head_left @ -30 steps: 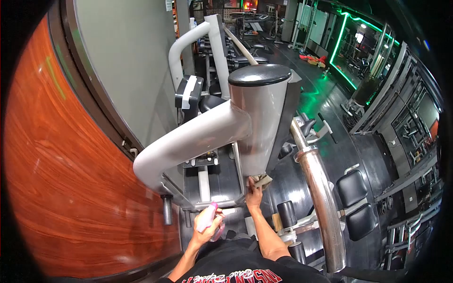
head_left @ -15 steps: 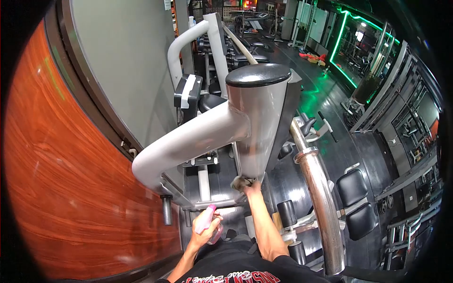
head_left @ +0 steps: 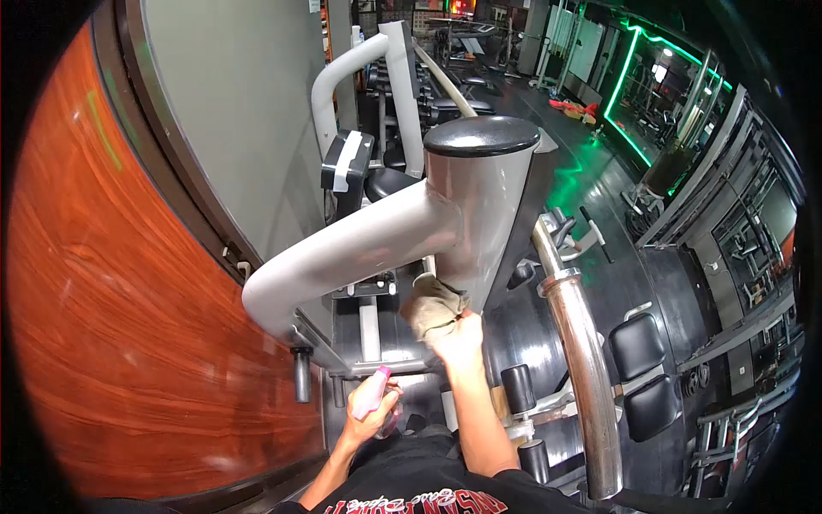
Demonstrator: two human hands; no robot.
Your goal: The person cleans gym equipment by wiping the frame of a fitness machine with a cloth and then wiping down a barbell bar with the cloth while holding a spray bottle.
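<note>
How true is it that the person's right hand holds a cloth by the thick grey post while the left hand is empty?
Not quite: the left hand isn't empty; the head view shows it holding a pink-topped spray bottle. The rest stands.

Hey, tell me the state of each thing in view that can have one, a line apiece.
Left hand: closed around the spray bottle
Pink spray bottle: held, partly hidden by fingers
Right hand: gripping the cloth
Cloth: bunched, near the gray column's lower end
Black end cap: seated atop the column
Chrome bar: no plates loaded
Green light strip: lit
</note>
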